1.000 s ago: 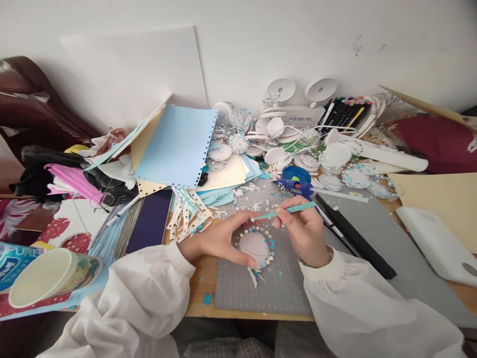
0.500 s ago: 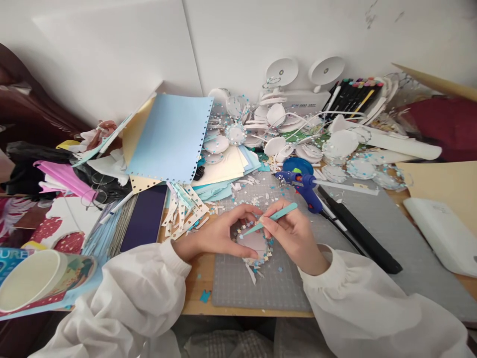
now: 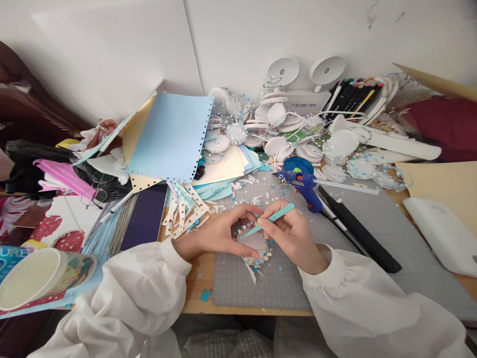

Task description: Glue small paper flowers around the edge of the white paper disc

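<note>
My right hand (image 3: 286,233) pinches a pair of turquoise tweezers (image 3: 281,213), its tip pointing down and left over a round white disc (image 3: 257,243). Small white, cream and blue stars (image 3: 265,256) ring the disc's edge. Around the disc's left side curves my left hand (image 3: 219,231), thumb on the near rim and fingers at the far rim, partly hidden. Beneath lies a grey cutting mat (image 3: 238,291), with white paper scraps (image 3: 251,273) just below the disc. Whether the tweezers grip a star is too small to tell.
A blue glue gun (image 3: 303,189) lies beyond my right hand, beside a long black bar (image 3: 361,228). Finished-looking white discs with beaded wire (image 3: 236,133) crowd the back. Punched blue paper (image 3: 169,136), star-cut strips (image 3: 184,211) and a paper cup (image 3: 30,278) stand left.
The tweezers and my right hand have shifted slightly left over the disc. My left hand stays around the disc, its thumb moved a touch right.
</note>
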### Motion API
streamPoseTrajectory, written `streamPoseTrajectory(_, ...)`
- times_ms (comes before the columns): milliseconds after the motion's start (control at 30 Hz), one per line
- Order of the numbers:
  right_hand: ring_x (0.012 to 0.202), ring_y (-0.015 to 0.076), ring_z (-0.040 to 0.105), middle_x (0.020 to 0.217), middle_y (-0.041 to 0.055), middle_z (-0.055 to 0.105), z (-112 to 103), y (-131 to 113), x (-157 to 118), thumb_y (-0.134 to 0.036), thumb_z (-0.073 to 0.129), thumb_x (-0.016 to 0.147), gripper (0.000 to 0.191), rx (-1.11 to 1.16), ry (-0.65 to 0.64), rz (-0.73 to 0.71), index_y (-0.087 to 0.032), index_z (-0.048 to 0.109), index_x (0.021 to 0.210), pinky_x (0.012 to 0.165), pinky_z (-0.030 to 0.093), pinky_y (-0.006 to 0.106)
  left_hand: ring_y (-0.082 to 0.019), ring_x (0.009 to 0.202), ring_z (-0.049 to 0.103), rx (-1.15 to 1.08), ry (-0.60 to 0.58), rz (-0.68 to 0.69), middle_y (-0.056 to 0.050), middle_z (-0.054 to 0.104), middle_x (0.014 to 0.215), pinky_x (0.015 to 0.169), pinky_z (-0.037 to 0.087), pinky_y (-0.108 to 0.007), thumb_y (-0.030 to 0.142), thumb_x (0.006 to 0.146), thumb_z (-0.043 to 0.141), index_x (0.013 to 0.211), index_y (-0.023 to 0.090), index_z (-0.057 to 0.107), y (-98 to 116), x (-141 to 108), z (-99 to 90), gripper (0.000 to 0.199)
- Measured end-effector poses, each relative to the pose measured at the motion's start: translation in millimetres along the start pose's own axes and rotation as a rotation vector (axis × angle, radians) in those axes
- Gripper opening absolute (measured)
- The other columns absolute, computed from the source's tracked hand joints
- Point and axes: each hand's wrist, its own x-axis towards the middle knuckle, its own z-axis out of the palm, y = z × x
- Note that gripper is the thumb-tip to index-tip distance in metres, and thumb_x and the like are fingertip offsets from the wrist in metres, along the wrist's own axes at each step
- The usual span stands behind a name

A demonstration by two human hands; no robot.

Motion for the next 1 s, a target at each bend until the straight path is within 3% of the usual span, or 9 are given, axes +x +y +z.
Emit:
streamPoseTrajectory(433,0.060,0.0103,0.055,0.073,-0.0017,0.052,-0.1,1.2,1.7,-0.026,0.064,0.085,0.010,-0.046,0.024,-0.086,-0.021,0.057,0.081,0.054,0.048,0.025,-0.025,0.106,0.059,-0.007,0.003,0.001,-0.010,0.060,0.117,0.091,0.048,-0.037,0.036,0.067,0.082,0.123,0.021,0.049,0.5,0.1,-0.2,0.067)
streamPoseTrajectory(500,0.058,0.0103,0.055,0.071,-0.0019,0.053,-2.9,1.7,3.6,-0.026,0.065,0.085,0.010,-0.042,0.093,-0.123,-0.022,0.057,0.082,0.054,0.048,0.025,-0.025,0.104,0.060,-0.009,0.003,-0.009,-0.009,0.061,0.114,0.091,0.048,-0.037,0.035,0.066,0.082,0.123,0.021,0.048,1.6,-0.3,-0.7,0.068)
streamPoseTrajectory(633,0.056,0.0099,0.054,0.074,-0.0026,0.054,-11.5,6.0,11.5,-0.026,0.068,0.082,0.014,-0.037,0.400,-0.221,-0.023,0.055,0.086,0.055,0.048,0.026,-0.025,0.102,0.062,-0.044,-0.044,-0.034,-0.008,0.065,0.108,0.092,0.047,-0.037,0.033,0.064,0.084,0.125,0.022,0.047,3.9,-2.4,-1.9,0.072)
streamPoseTrajectory(700,0.056,0.0094,0.054,0.077,-0.0025,0.054,-15.2,7.7,16.0,-0.025,0.069,0.081,0.016,-0.045,0.495,-0.253,-0.023,0.054,0.086,0.054,0.047,0.026,-0.024,0.103,0.062,-0.077,-0.060,-0.044,-0.009,0.066,0.107,0.092,0.046,-0.037,0.031,0.063,0.084,0.127,0.022,0.044,4.8,-3.5,-2.2,0.076)
streamPoseTrajectory(867,0.056,0.0106,0.056,0.075,-0.0022,0.056,-19.7,9.5,22.0,-0.026,0.070,0.079,0.016,-0.190,0.567,-0.292,-0.023,0.054,0.081,0.055,0.049,0.027,-0.024,0.101,0.062,-0.186,-0.084,-0.056,-0.008,0.066,0.103,0.091,0.046,-0.035,0.031,0.062,0.085,0.126,0.021,0.048,4.1,-4.8,-2.5,0.074)
streamPoseTrajectory(1000,0.068,0.0154,0.062,0.076,0.0011,0.062,-21.4,16.9,22.0,-0.025,0.069,0.080,0.011,-0.430,0.469,-0.293,-0.022,0.058,0.079,0.060,0.051,0.029,-0.025,0.104,0.060,-0.105,-0.068,-0.002,-0.010,0.064,0.110,0.093,0.045,-0.036,0.036,0.067,0.082,0.117,0.019,0.057,2.1,-3.1,-5.1,0.059)
